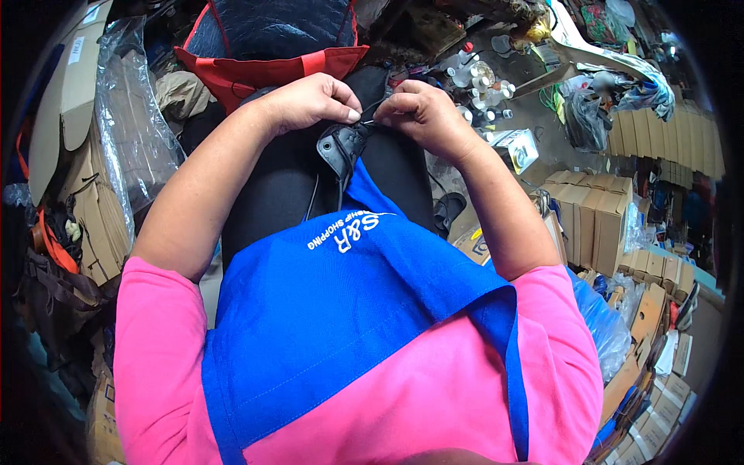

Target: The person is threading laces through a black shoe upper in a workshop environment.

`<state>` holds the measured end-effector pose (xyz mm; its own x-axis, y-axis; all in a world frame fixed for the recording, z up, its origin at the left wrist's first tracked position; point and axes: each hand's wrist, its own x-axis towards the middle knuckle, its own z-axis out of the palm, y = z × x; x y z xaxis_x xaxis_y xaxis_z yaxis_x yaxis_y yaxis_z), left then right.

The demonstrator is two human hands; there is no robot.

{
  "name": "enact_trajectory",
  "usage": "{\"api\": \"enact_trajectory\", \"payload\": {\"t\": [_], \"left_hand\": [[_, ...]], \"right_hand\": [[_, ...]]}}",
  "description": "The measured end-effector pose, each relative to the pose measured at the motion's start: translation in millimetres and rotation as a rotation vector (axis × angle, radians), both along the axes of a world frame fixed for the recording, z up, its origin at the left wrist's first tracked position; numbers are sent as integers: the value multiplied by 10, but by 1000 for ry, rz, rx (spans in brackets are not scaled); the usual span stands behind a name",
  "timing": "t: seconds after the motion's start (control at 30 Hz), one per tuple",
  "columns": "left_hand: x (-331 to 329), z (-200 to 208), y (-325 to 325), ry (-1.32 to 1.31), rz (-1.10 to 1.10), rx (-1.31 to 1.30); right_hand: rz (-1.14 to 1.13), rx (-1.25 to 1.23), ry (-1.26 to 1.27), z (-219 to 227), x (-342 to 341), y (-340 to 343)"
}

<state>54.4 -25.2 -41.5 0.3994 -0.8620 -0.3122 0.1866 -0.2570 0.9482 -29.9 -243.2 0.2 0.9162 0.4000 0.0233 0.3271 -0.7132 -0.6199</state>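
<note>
Left hand (pixel 324 101) and right hand (pixel 422 115), fingertips pinched together, any held item indistinct, at a black eyeleted piece (pixel 339 149) above the black-trousered lap (pixel 267 182); surroundings: red insulated bag (pixel 208 71), bottles (pixel 482 84), cardboard boxes (pixel 595 217).

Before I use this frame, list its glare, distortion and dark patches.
Head view: black vignette at the corners, cardboard near the right rim looking skewed; head view: white glare on the clear plastic sheet and shine on the bag's silvery lining; head view: the black item blends into the dark trousers, so its outline is partly lost.
</note>
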Motion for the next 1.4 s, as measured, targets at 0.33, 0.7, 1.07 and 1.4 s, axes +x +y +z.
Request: {"api": "enact_trajectory", "payload": {"t": [0.33,0.7,1.07,1.4], "left_hand": [[-5,-23,-9,11,12,-34],[7,-27,-9,-27,-18,-45],[8,-19,-15,-4,-15,-24],[21,-28,-8,13,-11,-26]], "right_hand": [[-13,-22,-141,-162,-63,35],[-97,91,32,-101,-159,-3],[-112,121,114,-83,-138,-9],[-81,91,141,-73,-97,0]]}}
